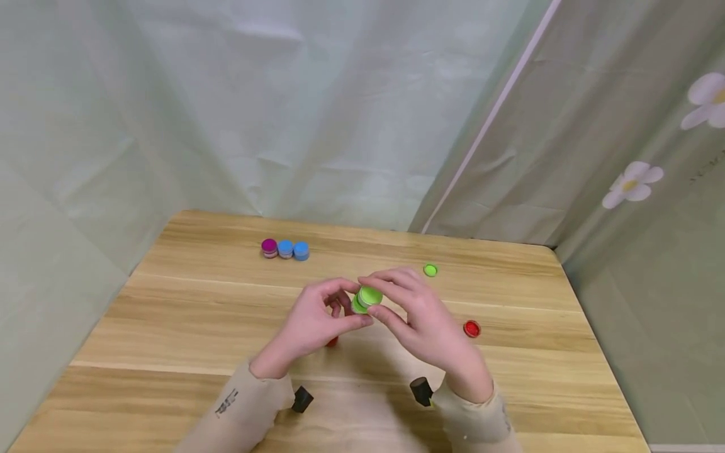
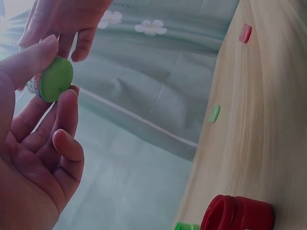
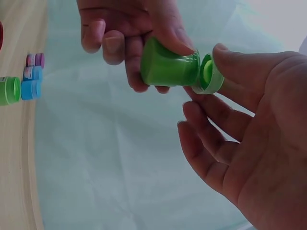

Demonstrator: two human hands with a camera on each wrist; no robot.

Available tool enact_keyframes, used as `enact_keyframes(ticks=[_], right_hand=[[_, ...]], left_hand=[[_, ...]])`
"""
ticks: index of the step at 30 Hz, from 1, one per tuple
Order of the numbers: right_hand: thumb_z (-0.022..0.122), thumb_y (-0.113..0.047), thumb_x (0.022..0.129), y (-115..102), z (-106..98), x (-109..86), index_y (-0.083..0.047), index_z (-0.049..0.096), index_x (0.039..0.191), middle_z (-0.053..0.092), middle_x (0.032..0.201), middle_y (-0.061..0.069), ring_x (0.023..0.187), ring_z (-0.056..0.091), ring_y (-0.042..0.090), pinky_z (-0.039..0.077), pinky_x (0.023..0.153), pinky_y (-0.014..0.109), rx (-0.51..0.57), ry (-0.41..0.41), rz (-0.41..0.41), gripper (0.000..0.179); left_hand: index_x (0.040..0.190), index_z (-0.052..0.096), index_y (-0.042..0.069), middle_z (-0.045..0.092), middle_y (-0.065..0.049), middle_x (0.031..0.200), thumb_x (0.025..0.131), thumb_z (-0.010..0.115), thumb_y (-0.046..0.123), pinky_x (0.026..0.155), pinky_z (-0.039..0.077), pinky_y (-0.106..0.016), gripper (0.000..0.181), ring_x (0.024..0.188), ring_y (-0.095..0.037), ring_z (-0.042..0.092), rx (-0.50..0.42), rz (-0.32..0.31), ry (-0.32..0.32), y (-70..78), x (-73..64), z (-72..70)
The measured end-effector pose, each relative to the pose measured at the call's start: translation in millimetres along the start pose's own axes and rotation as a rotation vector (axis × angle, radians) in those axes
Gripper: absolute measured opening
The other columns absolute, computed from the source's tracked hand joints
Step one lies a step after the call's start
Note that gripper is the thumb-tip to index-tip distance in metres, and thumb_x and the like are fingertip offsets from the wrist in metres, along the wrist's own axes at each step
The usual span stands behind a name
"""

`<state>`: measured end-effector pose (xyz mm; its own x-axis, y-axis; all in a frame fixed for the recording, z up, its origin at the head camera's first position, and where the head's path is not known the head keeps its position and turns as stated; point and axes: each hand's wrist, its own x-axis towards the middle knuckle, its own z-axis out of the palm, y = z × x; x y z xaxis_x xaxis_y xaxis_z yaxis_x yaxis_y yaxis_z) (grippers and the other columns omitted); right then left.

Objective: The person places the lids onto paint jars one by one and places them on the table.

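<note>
A small green jar (image 3: 170,67) is held off the table by my left hand (image 1: 317,318), its thumb and fingers round the sides. In the left wrist view the round green base of the jar (image 2: 58,79) faces the camera. My right hand (image 1: 419,314) pinches a green lid (image 3: 209,76) between thumb and fingers. The lid sits tilted at the jar's mouth, with part of its inner face showing in the right wrist view. My right hand's other fingers are loosely curled and hold nothing.
On the table stand an uncovered red jar (image 2: 247,214) and another green jar (image 3: 9,91). A purple jar (image 1: 269,248) and two blue jars (image 1: 293,250) form a row at the back left. A green lid (image 1: 430,270) and a red lid (image 1: 472,328) lie to the right.
</note>
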<state>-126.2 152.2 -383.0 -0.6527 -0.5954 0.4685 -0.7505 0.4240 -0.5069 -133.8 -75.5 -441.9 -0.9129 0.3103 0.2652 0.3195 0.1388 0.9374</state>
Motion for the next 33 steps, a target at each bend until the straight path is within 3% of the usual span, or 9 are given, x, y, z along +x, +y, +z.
enact_keyframes(ticks=[16, 24, 33], right_hand=[[0.076, -0.022, 0.102, 1.3, 1.6, -0.9, -0.018, 0.071, 0.137, 0.065, 0.135, -0.005, 0.129, 0.055, 0.02, 0.048, 0.104, 0.042, -0.044, -0.016, 0.024, 0.035], [0.075, -0.021, 0.103, -0.2, 0.7, -0.1, -0.02, 0.07, 0.14, 0.066, 0.136, -0.005, 0.13, 0.055, 0.019, 0.047, 0.106, 0.041, -0.079, -0.071, 0.019, 0.037], [0.079, -0.01, 0.097, -1.3, 2.2, -0.8, -0.015, 0.072, 0.136, 0.069, 0.134, -0.003, 0.127, 0.058, 0.021, 0.048, 0.108, 0.039, -0.114, -0.052, -0.059, 0.04]], left_hand=[[0.112, 0.079, 0.014, 0.072, 0.002, 0.086, 0.083, 0.095, 0.013, 0.057, 0.041, -0.023, 0.033, 0.071, -0.019, 0.061, -0.01, -0.01, -0.02, -2.8, 0.9, -1.1], [0.109, 0.081, 0.017, 0.072, 0.003, 0.087, 0.082, 0.095, 0.014, 0.057, 0.042, -0.023, 0.031, 0.073, -0.02, 0.064, -0.007, 0.002, -0.032, -1.9, 1.2, -0.9], [0.11, 0.081, 0.016, 0.072, -0.003, 0.084, 0.081, 0.097, 0.015, 0.056, 0.041, -0.023, 0.034, 0.066, -0.018, 0.057, -0.021, -0.024, -0.046, -2.1, 0.6, -0.9]])
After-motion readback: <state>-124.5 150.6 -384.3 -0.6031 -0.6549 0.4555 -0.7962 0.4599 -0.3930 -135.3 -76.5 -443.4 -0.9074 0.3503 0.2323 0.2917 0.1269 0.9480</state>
